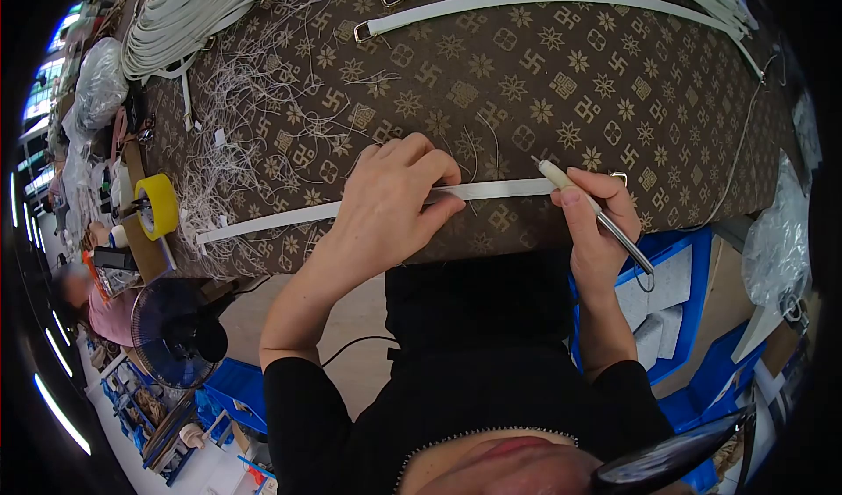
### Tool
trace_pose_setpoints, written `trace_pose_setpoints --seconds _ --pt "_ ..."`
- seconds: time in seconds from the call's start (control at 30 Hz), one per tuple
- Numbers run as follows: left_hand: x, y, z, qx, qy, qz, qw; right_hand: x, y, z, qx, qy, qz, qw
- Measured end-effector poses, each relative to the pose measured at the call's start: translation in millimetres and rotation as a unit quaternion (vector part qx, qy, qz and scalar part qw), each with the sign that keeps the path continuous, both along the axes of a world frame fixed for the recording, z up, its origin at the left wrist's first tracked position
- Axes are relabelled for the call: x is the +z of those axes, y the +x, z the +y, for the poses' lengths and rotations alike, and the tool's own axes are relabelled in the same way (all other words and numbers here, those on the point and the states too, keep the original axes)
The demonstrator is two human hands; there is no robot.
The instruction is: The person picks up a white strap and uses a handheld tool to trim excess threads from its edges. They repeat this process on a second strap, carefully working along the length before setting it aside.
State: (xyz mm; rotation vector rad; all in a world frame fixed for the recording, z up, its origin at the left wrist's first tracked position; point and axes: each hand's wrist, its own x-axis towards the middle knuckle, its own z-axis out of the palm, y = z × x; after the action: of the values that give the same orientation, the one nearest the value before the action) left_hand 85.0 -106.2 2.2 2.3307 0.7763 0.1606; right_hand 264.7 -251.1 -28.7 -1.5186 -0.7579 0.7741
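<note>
A narrow white strap [289, 218] lies across the brown patterned cloth, with a metal buckle at its right end. My left hand [395, 192] is over the middle of the strap, thumb and fingers closed on it. In my right hand [596, 214] is a pen-like tool [618, 234] with a pale front part, a thin tip and a metal handle ending in a wire loop. The tool's tip points up and left, just above the strap. My right fingers are beside the strap near its buckle end.
Loose thread scraps [254, 118] cover the cloth's left side. Bundled white straps [175, 26] lie at the back left, more buckled straps [544, 0] at the back right. Yellow tape [158, 206] and a fan [180, 333] stand left; a blue crate [702, 276] is below right.
</note>
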Motion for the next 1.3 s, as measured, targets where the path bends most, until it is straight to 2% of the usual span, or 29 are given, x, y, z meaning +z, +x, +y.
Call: trace_pose_setpoints --seconds 0.13,0.33,0.5,0.63,1.03,1.13,1.2,1.3 --pt "3 2 2 -0.011 -0.003 0.02 1.0 0 -3 2 -0.022 0.009 0.019 1.0" --pt "0 5 1 -0.031 -0.004 0.013 0.999 -1 -1 -1 0.0 -0.002 -0.004 1.0" --pt "-9 7 -14 -0.012 0.075 -0.073 0.994 -2 0 -1 0.005 -0.002 -0.022 1.0" --pt "-8 6 -18 -0.014 0.08 -0.091 0.992 -1 0 -1 0.006 -0.01 -0.021 1.0" --pt "-4 8 -12 0.007 -0.019 -0.012 1.0 -2 0 -1 0.008 -0.001 -0.013 1.0" --pt "-5 11 -14 -0.002 -0.007 -0.016 1.0 -3 1 -1 0.011 0.002 -0.032 0.999" --pt "-8 13 -18 -0.004 0.058 -0.058 0.997 -1 0 -1 0.009 0.001 -0.027 1.0" --pt "-7 14 -23 0.014 0.064 -0.083 0.994 0 0 -1 0.008 -0.002 -0.028 1.0"
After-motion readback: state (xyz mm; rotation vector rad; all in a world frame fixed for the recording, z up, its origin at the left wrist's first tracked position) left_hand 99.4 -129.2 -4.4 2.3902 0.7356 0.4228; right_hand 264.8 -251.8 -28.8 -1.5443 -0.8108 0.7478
